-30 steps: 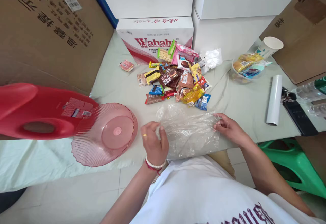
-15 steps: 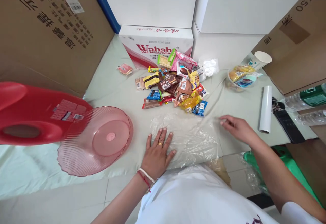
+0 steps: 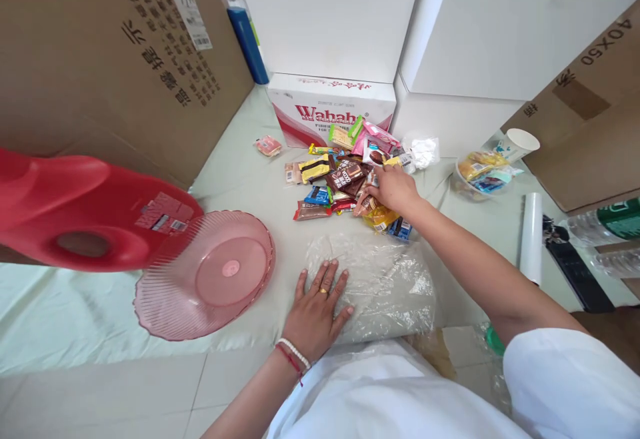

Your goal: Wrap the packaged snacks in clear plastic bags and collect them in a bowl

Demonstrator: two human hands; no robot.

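Note:
My left hand [image 3: 314, 316] lies flat with fingers spread on a clear plastic bag [image 3: 385, 286] at the front of the table. A pile of wrapped snacks [image 3: 345, 176] sits behind the bag, in brown, yellow, blue, green and pink wrappers. Over the right side of this pile, my right hand [image 3: 397, 191] reaches down, its thumb and fingers closed about a brown snack packet [image 3: 371, 180]. The hand partly covers that packet. To the left stands a pink ribbed plastic bowl [image 3: 231, 268], with nothing in it.
A red plastic jug [image 3: 100, 219] stands at the left. Behind the snacks is a Wahaha carton [image 3: 333, 111]. At the right are a tub of snacks [image 3: 477, 176], a paper cup [image 3: 520, 144], a white roll [image 3: 531, 239] and plastic bottles [image 3: 607, 222].
My right hand has moved from beside the plastic bag up and left onto the snack pile, its fingers now at a packet. My left hand stays flat on the bag. The view has shifted slightly.

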